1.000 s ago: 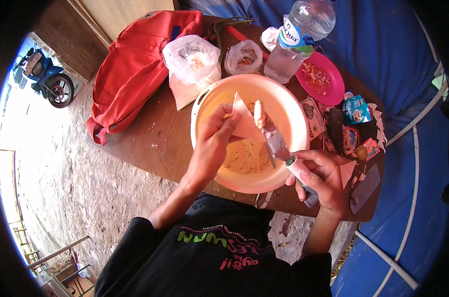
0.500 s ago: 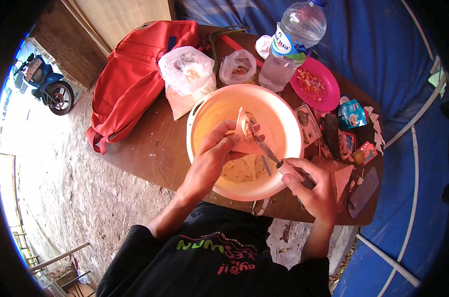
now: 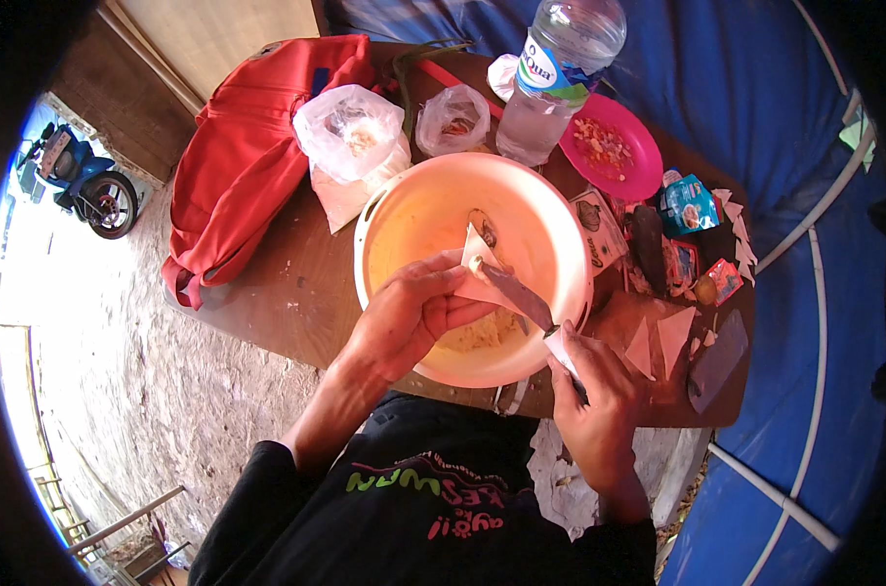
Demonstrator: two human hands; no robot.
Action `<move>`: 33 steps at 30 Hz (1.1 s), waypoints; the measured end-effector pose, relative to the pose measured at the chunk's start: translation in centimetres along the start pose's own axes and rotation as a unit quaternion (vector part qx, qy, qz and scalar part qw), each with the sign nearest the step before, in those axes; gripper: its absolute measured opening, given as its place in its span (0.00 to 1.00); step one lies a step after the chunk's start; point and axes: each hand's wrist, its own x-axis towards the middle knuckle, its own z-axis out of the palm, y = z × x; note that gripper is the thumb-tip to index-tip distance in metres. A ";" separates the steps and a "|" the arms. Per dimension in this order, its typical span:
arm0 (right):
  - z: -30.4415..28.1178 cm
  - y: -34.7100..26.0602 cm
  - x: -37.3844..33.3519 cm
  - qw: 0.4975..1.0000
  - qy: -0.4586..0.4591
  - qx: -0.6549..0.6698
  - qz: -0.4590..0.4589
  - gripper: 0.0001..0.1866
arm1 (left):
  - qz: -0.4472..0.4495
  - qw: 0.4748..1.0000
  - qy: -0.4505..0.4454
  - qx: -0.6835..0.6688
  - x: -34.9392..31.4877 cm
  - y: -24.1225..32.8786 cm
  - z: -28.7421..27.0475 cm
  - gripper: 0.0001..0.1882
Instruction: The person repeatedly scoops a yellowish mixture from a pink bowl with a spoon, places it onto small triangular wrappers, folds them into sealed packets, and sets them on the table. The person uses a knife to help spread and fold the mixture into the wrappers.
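My left hand (image 3: 404, 317) pinches a pale triangular piece (image 3: 479, 285) over a large pale basin (image 3: 365, 264). My right hand (image 3: 599, 391) is wrapped around the light handle of a knife (image 3: 523, 301). The blade points up and left, its tip against the triangular piece. A small dab of pale paste (image 3: 477, 264) shows at the tip; how much lies behind the blade is hidden. More of the paste (image 3: 472, 337) lies in the near part of the basin, partly covered by my left hand.
Beyond the basin stand a plastic bag of white powder (image 3: 350, 146), a smaller bag (image 3: 453, 122) and a large water bottle (image 3: 550, 98). A pink plate (image 3: 614, 161) holds chopped pieces. At right lie packets (image 3: 690, 205), more pale triangles (image 3: 673, 337) and a dark flat blade (image 3: 718, 361). A red backpack (image 3: 247, 156) lies left.
The knife has turned so its broad side shows more, and my right hand has dropped slightly lower. The clump of paste on the triangular piece looks smaller. The whole view has shifted a little.
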 end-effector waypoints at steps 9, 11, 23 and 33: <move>-0.8 0.6 -1.4 0.999 -0.002 -0.030 0.018 0.19 | 0.027 0.998 -0.010 -0.047 0.9 -0.8 0.4 0.19; -0.9 0.6 -1.6 0.999 -0.001 -0.022 0.027 0.19 | 0.054 0.998 0.002 -0.039 1.0 -0.2 0.2 0.19; -1.1 0.1 4.0 0.982 -0.135 0.129 0.034 0.13 | 0.215 0.970 0.100 0.049 -0.5 3.1 -2.5 0.19; 2.6 -1.3 8.5 0.930 -0.367 0.026 0.023 0.10 | 0.267 0.945 0.140 0.131 -0.3 2.8 -3.0 0.20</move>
